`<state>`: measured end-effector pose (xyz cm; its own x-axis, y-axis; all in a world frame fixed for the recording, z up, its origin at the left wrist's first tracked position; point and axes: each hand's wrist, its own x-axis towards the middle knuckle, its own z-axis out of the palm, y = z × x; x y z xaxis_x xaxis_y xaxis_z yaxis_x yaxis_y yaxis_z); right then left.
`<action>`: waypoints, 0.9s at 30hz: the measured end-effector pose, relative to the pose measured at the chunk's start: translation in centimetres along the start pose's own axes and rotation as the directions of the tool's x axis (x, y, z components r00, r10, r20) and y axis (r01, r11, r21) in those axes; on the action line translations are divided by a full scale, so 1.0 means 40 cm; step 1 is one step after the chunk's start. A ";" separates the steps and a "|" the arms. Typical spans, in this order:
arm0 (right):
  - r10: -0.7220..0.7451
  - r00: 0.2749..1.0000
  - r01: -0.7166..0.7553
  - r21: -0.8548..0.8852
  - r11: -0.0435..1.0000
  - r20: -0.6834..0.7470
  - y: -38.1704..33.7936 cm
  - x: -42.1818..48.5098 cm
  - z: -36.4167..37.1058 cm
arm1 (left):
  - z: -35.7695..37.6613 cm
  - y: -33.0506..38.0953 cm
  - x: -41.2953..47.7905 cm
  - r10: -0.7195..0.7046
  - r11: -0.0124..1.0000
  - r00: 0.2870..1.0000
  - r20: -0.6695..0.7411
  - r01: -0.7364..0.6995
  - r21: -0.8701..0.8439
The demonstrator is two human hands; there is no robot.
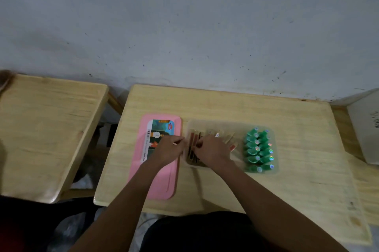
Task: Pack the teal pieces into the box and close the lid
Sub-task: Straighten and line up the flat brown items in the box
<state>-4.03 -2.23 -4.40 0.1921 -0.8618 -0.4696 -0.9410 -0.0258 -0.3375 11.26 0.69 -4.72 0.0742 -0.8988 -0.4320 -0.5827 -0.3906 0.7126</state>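
Clear box (231,124) on the tabletop (225,104), long axis running left to right. The teal pieces (258,150) stand in two rows at the box's right end. The right hand (213,151) reaches into the box's left end, fingers curled on the brown sticks (191,145) there. The left hand (168,151) is at the box's left wall, and its grasp cannot be told. The pink lid (158,180) lies flat just left of the box, under the left hand, its long axis crosswise to the box's. Closing likely needs a quarter turn, and the left hand is nearer.
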 end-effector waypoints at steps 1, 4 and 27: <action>0.005 1.000 -0.005 0.000 1.000 0.000 -0.006 0.004 0.006 | -0.005 -0.004 -0.001 0.000 1.000 1.000 0.018 0.001 -0.018; 0.009 1.000 -0.010 0.038 0.999 0.008 -0.019 0.007 0.019 | -0.011 -0.001 -0.005 0.015 0.999 0.999 0.031 -0.014 -0.032; 0.150 0.980 -0.172 -0.176 0.969 -0.133 -0.025 -0.007 -0.004 | 0.021 0.004 -0.029 -0.014 0.996 1.000 -0.026 0.012 -0.086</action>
<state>-3.20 -2.07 -3.80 0.0103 -0.9156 -0.4020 -0.9941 0.0340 -0.1030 10.40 1.84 -4.59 0.1034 -0.8981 -0.4275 -0.5104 -0.4168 0.7522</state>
